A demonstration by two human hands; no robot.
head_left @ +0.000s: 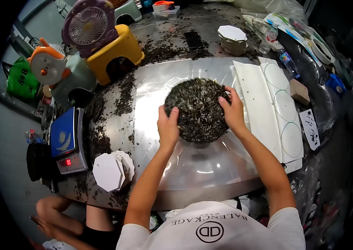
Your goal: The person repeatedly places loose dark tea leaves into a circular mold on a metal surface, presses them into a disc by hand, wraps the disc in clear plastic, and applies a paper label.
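Note:
A round, dark disc of dried seaweed-like sheets [198, 111] is held between my two hands over a clear plastic sheet [192, 168] on the metal table. My left hand [169, 126] grips its left edge, thumb on top. At its upper right edge, my right hand [233, 109] holds on with the thumb on the upper face and the fingers around the rim. Whether the disc touches the plastic beneath cannot be told. To the right lie white sheets [257, 106] and a strip with green-outlined circles [284, 106].
A blue-topped digital scale [64, 132] and white octagonal cards [107, 172] stand left. More cards [232, 34], a yellow stool [117, 53] and fans [89, 25] are farther back. Dark flakes litter the metal. Another person's legs [70, 215] show at lower left; a brown block [299, 91] lies right.

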